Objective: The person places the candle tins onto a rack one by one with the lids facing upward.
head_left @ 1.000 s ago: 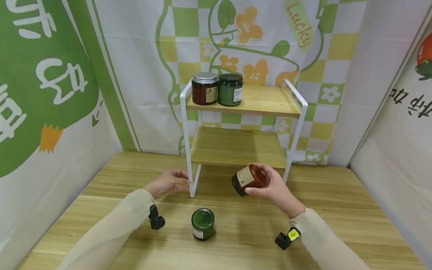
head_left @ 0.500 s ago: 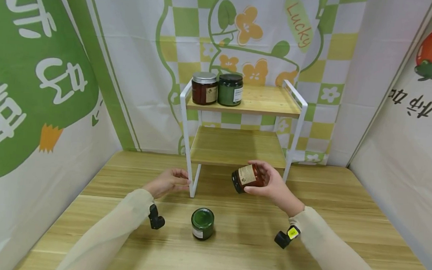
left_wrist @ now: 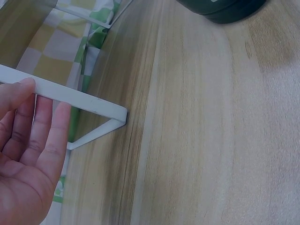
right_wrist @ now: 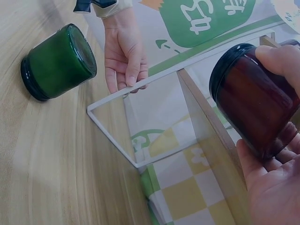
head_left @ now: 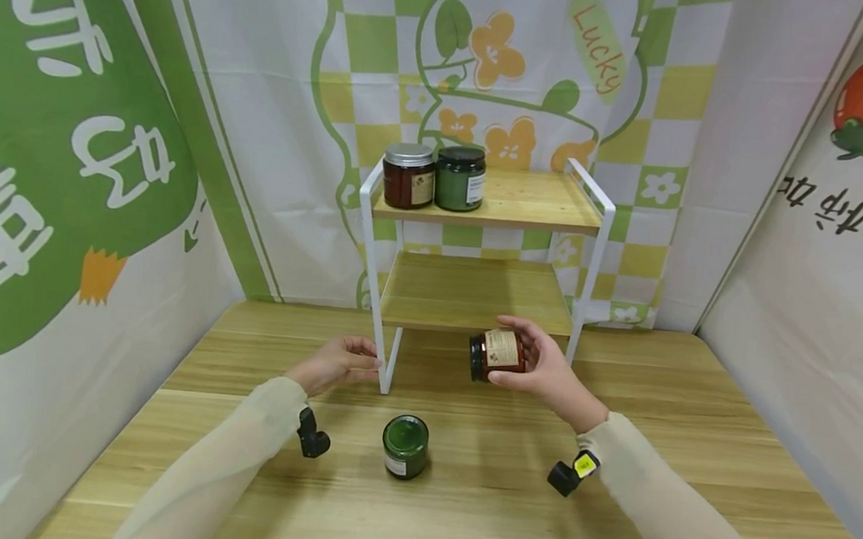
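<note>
In the head view my right hand [head_left: 544, 373] grips an amber-brown glass jar [head_left: 502, 351] with a black lid. The jar lies on its side in the air before the lower shelf, lid pointing left and beige label facing me. The right wrist view shows thumb and fingers round the jar's base end. My left hand [head_left: 338, 365] is at the white front leg [left_wrist: 89, 103] of the shelf rack, thumb on one side of the bar and fingers at the other. A green jar [head_left: 405, 447] stands upside down on the table, apart from both hands.
On the rack's top board [head_left: 537, 200] stand a red-brown jar [head_left: 408, 178] with a silver lid and a green jar [head_left: 459, 180] with a black lid. The lower board [head_left: 475, 293] is bare. Printed cloths [head_left: 261, 124] enclose the wooden table [head_left: 273, 492].
My right hand has turned the brown jar from tilted lid-down to nearly level, bringing its label round to face me. The left hand and the other jars have stayed put.
</note>
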`<state>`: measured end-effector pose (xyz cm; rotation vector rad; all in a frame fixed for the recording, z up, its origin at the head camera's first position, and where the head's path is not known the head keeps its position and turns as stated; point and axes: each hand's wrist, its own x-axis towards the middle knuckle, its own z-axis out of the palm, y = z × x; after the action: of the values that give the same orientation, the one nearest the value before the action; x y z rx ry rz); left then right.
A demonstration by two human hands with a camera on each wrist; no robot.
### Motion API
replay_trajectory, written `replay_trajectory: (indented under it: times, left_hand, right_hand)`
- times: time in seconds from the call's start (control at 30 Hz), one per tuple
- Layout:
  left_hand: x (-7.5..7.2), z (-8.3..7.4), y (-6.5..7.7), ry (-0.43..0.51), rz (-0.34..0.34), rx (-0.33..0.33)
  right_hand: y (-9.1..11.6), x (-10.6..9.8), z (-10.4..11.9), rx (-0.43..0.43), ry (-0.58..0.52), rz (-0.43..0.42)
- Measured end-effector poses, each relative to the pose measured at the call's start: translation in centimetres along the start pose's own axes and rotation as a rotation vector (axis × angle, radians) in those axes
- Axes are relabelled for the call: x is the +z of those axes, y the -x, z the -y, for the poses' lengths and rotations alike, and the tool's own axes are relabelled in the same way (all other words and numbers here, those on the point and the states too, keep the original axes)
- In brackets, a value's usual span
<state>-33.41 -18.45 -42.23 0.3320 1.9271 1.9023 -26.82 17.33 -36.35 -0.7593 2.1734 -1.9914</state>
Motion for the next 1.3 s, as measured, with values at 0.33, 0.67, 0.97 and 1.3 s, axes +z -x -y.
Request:
replay_trajectory:
  times: [0.33, 0.67, 0.97, 1.3]
  left_hand:
    - [0.05, 0.11, -0.26, 0.006, 0.005, 0.024]
    - [0.1, 0.09, -0.16, 0.02, 0.005, 0.024]
    - [0.2, 0.12, -0.23, 0.031, -0.005, 0.019]
    - [0.06, 0.21, -0.18, 0.018, 0.001, 0.024]
  right_hand:
    - [0.07, 0.04, 0.29, 0.001, -0.016, 0.004]
    - [-0.03, 0.04, 0.4, -0.012, -0.04, 0.018]
    - [-0.04, 0.04, 0.55, -0.021, -0.055, 0.026]
    - [-0.07, -0.02, 0.76, -0.031, 0.045, 0.001]
